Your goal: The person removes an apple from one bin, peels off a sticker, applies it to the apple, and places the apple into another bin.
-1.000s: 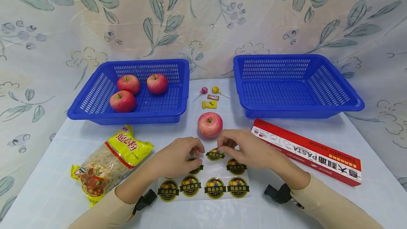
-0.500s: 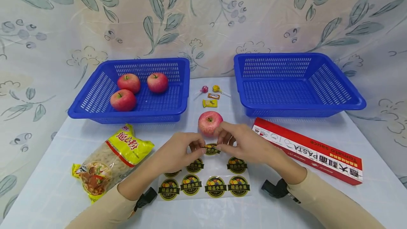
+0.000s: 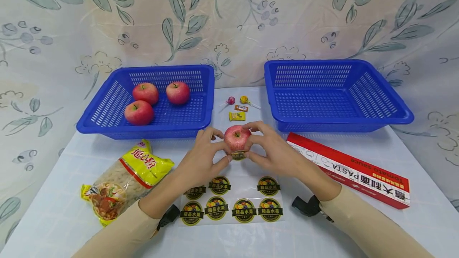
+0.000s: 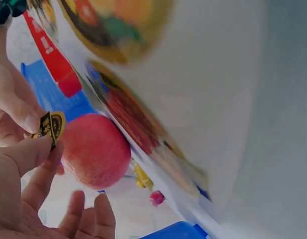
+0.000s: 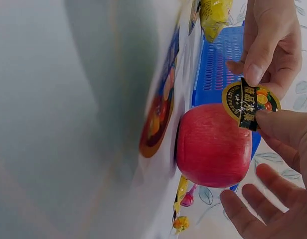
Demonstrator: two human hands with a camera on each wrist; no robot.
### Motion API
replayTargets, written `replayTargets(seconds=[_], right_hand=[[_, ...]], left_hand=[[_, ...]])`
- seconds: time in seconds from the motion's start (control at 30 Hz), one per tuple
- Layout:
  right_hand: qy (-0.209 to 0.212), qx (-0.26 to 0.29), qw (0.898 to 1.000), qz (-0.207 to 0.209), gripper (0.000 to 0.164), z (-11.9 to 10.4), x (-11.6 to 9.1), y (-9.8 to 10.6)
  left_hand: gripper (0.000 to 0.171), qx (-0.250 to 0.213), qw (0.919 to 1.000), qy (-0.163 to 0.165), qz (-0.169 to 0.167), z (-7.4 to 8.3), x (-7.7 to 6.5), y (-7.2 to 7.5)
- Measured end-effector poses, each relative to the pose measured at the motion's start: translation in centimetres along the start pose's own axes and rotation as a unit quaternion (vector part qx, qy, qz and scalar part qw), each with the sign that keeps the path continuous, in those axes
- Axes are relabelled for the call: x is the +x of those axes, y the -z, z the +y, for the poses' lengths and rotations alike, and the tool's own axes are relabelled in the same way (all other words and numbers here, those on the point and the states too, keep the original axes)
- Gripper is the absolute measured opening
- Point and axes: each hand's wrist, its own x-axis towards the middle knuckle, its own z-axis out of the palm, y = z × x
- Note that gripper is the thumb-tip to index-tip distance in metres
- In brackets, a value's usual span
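Note:
Both hands meet at a round black-and-gold fruit sticker [image 5: 248, 102], held by its opposite edges. My left hand [image 3: 202, 156] pinches one edge between thumb and finger, and my right hand [image 3: 272, 150] pinches the other. The sticker lies right at the near side of a red apple [image 3: 236, 137], overlapping it in the head view. In the right wrist view the same apple [image 5: 213, 147] stands upright just beyond the sticker. Below the hands a sheet of similar stickers [image 3: 244, 210] lies on the table, with a bare spot in its upper row.
Three apples sit in the left blue basket [image 3: 143, 132]; another blue basket [image 3: 340, 120] stands at right. Lollipops [image 3: 244, 99] and small wrapped candies [image 3: 237, 116] lie behind the apple. A pasta bag [image 3: 125, 182] is at left, a red pasta box [image 3: 349, 170] at right.
The left hand has come over to take the sticker's other edge. Both hands then moved forward with it, off the sheet and up to the apple.

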Motion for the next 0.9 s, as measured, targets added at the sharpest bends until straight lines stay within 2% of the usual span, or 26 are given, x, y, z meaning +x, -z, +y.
replayTargets(seconds=[0.13,0.27,0.57,0.9], right_hand=[[-0.010,0.000,1.000,-0.006,0.010,0.4,0.1,0.0],[-0.015,-0.002,1.000,-0.005,0.010,0.7,0.2,0.0],[-0.024,-0.002,1.000,-0.001,0.010,1.2,0.3,0.0],[-0.014,-0.021,1.000,0.009,0.006,1.1,1.0,0.0]], left_hand=[[0.007,0.004,1.0000,0.000,-0.002,-0.1,0.4,-0.2],[0.007,0.004,0.9999,0.001,-0.011,0.0,0.7,-0.2],[0.006,0.021,0.9998,0.001,-0.008,-0.3,1.4,-0.4],[0.006,0.064,0.9977,0.020,-0.013,-0.4,1.8,-0.2]])
